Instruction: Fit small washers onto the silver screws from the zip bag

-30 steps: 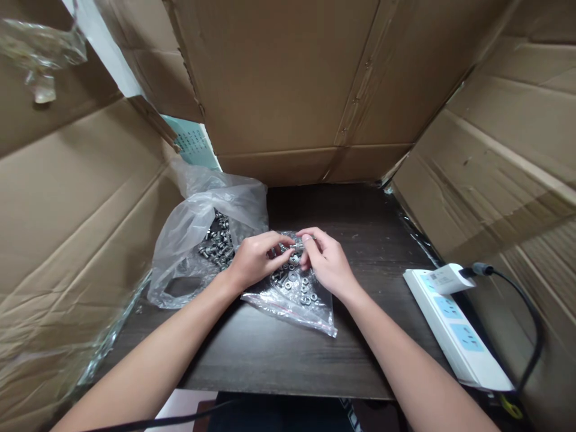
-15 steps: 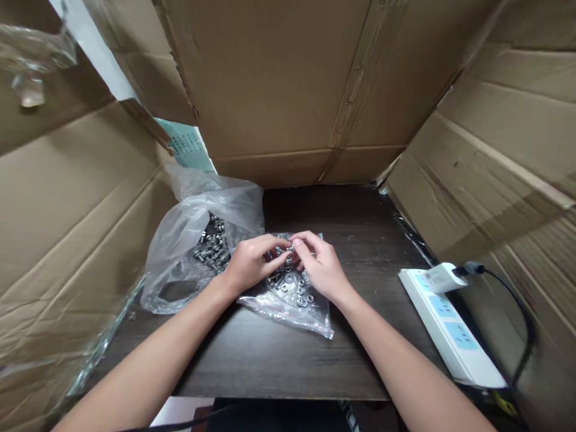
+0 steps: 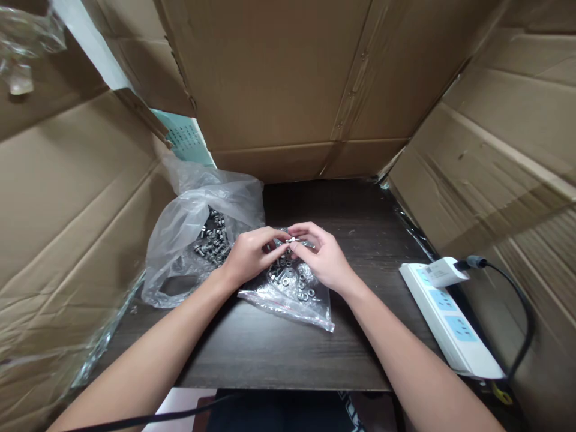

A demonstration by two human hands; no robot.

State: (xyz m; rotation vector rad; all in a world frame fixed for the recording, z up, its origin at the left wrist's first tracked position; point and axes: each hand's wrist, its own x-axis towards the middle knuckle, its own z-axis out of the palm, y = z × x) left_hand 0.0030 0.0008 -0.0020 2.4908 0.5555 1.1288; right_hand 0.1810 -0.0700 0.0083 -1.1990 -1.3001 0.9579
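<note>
Between my fingertips is a small shiny bolt (image 3: 293, 239), held roughly level, with what looks like a nut on it. My left hand (image 3: 252, 253) pinches its left end with thumb and fingers. From the other side, the thumb and fingers of my right hand (image 3: 323, 257) close on it as well. Just below lies a clear zip bag (image 3: 288, 306), with loose nuts and washers (image 3: 302, 287) and some bolts on it. A larger translucent plastic bag (image 3: 168, 234) sits open to the left of my left hand, with many bolts (image 3: 213, 243) in it.
Cardboard walls (image 3: 279, 72) enclose the dark wooden table (image 3: 360, 240) at the back and both sides. On the right lies a white power strip (image 3: 450, 324) with a plugged-in adapter (image 3: 445, 273) and black cable (image 3: 530, 318). A pale green paper (image 3: 184, 135) stands at the back left.
Both hands stay at the same place, fingers shifting on the bolt; the right fingers have opened out a little and the bolt shows more clearly. The view has tilted slightly.
</note>
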